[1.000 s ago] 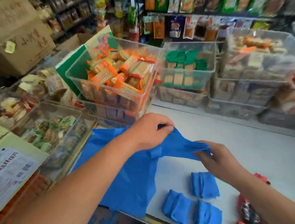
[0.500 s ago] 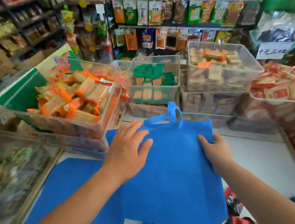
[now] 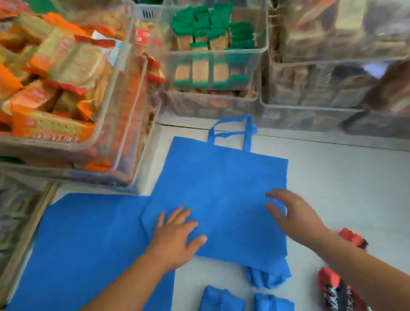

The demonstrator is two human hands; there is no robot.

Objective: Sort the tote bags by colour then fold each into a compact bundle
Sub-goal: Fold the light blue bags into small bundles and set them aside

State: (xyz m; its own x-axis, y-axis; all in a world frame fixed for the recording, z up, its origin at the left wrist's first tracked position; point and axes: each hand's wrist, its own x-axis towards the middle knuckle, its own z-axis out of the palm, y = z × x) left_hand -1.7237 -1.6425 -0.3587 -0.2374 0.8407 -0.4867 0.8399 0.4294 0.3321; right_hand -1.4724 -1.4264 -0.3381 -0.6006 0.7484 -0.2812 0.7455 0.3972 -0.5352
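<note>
A blue tote bag [image 3: 221,186] lies flat on the white counter [image 3: 349,198], its handles [image 3: 231,131] pointing away from me. My left hand [image 3: 178,236] presses flat on its near left part with fingers spread. My right hand [image 3: 294,214] is over the bag's right edge with fingers spread; contact is unclear. A second blue bag [image 3: 84,258] lies spread flat to the left, partly under the first. Three folded blue bundles [image 3: 220,306] sit at the near edge, one [image 3: 267,276] partly under the flat bag.
Clear plastic bins of packaged snacks ring the counter: orange packs [image 3: 45,77] at left, green packs [image 3: 215,44] at centre back, more bins [image 3: 337,46] at right. Red-and-black printed bags [image 3: 337,292] lie at the near right.
The blue bag, held bunched a second ago, now lies spread flat on the counter. Both hands have slid toward me to the bag's lower half. The view has tilted downward.
</note>
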